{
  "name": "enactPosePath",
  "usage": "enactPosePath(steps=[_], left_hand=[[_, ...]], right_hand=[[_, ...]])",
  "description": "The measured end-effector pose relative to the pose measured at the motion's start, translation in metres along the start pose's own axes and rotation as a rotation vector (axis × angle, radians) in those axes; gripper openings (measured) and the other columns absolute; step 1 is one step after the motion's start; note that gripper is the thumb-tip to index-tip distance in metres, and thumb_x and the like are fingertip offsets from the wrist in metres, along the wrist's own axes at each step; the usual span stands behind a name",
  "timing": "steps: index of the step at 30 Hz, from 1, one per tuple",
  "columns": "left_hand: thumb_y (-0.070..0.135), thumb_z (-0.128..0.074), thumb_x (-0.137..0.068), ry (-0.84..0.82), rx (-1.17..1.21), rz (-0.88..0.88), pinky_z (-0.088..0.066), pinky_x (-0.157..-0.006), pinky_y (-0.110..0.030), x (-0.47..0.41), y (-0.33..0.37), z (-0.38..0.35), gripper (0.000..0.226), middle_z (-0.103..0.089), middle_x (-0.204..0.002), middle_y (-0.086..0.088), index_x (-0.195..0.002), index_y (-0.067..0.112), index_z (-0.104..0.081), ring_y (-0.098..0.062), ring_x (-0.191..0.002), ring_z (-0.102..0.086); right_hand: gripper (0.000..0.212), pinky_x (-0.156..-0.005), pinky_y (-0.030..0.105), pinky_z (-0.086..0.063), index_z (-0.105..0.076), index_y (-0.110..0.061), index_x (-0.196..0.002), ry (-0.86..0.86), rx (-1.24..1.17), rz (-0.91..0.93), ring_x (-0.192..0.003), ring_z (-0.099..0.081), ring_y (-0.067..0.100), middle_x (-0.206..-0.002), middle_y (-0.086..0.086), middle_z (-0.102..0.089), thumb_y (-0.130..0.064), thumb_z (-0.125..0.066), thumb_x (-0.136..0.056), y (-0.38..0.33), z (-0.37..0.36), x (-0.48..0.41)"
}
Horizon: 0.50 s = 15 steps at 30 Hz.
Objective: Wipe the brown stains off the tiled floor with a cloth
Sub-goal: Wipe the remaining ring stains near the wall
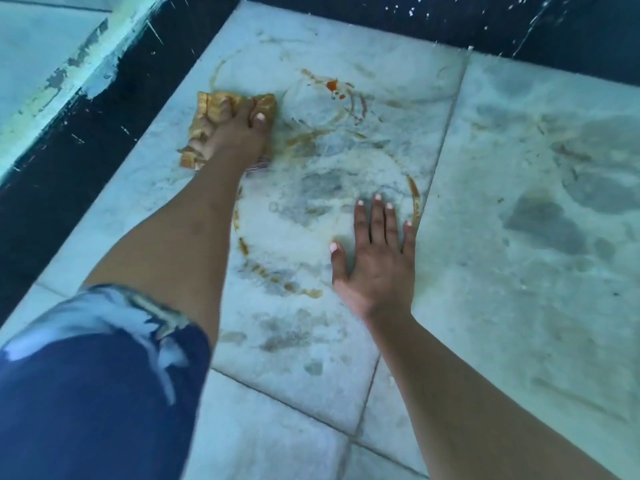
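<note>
Item, wiping stroke: my left hand (230, 131) clamps the stained yellow-brown cloth (221, 128) at the tile's ten o'clock, right hand (375, 258) flat, fingers spread, holding nothing; best pressed firmly toward the brown stains (346, 98) at three o'clock.

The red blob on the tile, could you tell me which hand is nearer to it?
Left. The left hand, on the cloth, lies just beside the red blob; the right hand rests flat much farther back.

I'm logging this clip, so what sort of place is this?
Probably a tiled corner of a room or porch: pale marbled floor tiles, a dark paint-flecked skirting, and a step or ledge at left. Indoors or outdoors isn't clear.
</note>
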<state>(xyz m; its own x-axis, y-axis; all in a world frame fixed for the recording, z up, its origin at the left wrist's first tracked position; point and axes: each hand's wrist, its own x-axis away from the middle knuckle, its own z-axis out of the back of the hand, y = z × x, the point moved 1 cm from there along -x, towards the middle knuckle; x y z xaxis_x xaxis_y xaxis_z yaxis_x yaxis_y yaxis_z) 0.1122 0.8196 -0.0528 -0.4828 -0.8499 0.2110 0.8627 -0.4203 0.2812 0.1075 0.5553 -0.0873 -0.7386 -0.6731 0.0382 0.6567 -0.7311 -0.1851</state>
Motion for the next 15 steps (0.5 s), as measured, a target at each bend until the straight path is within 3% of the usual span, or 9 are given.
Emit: enactPosePath(steps=[4,7,9,12,15], left_hand=[[0.056,-0.020,-0.096,-0.077,-0.119,-0.284,-0.001,-0.109,-0.064,0.030,0.045,-0.025,0.052,0.004,-0.160,0.008,-0.146,0.046,-0.010,-0.035,-0.145,0.006],[0.058,-0.022,-0.093,-0.066,-0.217,-0.544,-0.006,-0.112,-0.055,0.073,0.019,-0.033,0.055,0.002,-0.159,0.011,-0.146,0.047,-0.011,-0.028,-0.146,0.004],[0.061,-0.019,-0.086,-0.044,-0.180,-0.611,-0.010,-0.113,-0.047,0.083,-0.018,-0.023,0.061,-0.007,-0.158,0.014,-0.145,0.046,-0.020,-0.023,-0.147,-0.003],[0.057,-0.023,-0.090,0.014,-0.173,-0.362,-0.010,-0.112,-0.047,0.047,-0.045,-0.008,0.056,-0.012,-0.158,0.013,-0.145,0.043,-0.025,-0.023,-0.146,-0.009],[0.048,-0.025,-0.097,0.018,-0.095,-0.090,-0.005,-0.112,-0.058,0.005,-0.013,-0.001,0.050,-0.005,-0.160,0.009,-0.146,0.044,-0.016,-0.029,-0.146,-0.001]], right_hand=[[0.072,-0.116,0.043,0.006,-0.002,-0.017,-0.151,0.018,-0.011,-0.006,-0.146,0.005,0.020,-0.159,0.006,0.005,-0.053,-0.013,-0.089,-0.001,-0.001,0.000],[0.073,-0.116,0.043,0.007,-0.001,-0.017,-0.151,0.015,-0.023,-0.010,-0.146,0.006,0.020,-0.159,0.006,0.006,-0.053,-0.009,-0.088,-0.001,0.000,0.001],[0.074,-0.116,0.044,0.007,0.001,-0.017,-0.151,0.005,-0.030,-0.009,-0.146,0.007,0.020,-0.159,0.006,0.007,-0.054,-0.006,-0.086,-0.001,0.001,0.001],[0.072,-0.117,0.044,0.007,0.005,-0.018,-0.150,-0.015,-0.032,-0.007,-0.145,0.010,0.020,-0.158,0.006,0.011,-0.053,-0.007,-0.088,0.000,0.002,0.000],[0.072,-0.117,0.044,0.008,0.007,-0.018,-0.150,-0.026,-0.030,-0.006,-0.145,0.012,0.020,-0.158,0.006,0.013,-0.053,-0.009,-0.089,0.000,0.002,0.001]])
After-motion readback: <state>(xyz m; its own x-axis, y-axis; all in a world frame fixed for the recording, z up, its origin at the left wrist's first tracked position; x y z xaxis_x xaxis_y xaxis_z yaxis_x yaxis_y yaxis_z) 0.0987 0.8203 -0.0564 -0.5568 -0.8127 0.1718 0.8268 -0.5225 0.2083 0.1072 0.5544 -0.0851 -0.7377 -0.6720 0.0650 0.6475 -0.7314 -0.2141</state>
